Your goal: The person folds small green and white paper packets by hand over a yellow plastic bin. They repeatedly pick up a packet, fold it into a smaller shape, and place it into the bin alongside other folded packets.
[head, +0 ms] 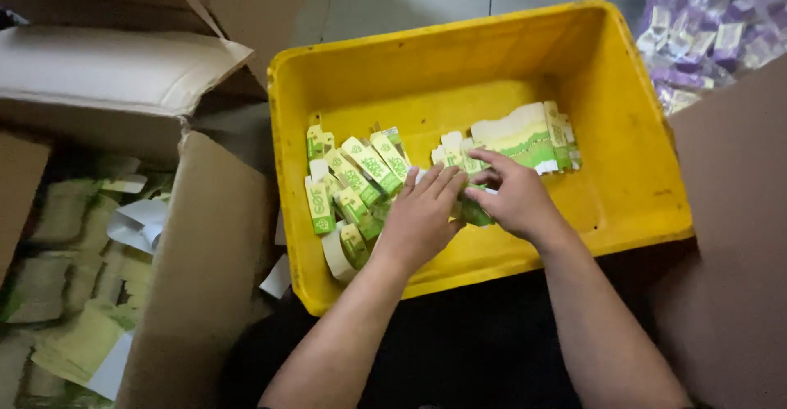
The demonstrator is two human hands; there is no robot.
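A yellow plastic bin [623, 106] holds many flat green-and-white carton blanks. A loose spread of them [352, 179] lies at the bin's left, and a neater stack [525, 134] lies at the middle right. My left hand [420, 216] rests palm down on the blanks in the middle, fingers together. Close beside it, my right hand [512, 196] grips a few green carton blanks [471, 211] between thumb and fingers. The two hands nearly touch above the pile.
An open cardboard box [197, 237] at the left holds more flat green and white blanks [74, 294]. Another cardboard flap [730, 212] stands at the right. Purple and white packets [713, 24] lie in a heap at the top right. Grey floor tiles show behind the bin.
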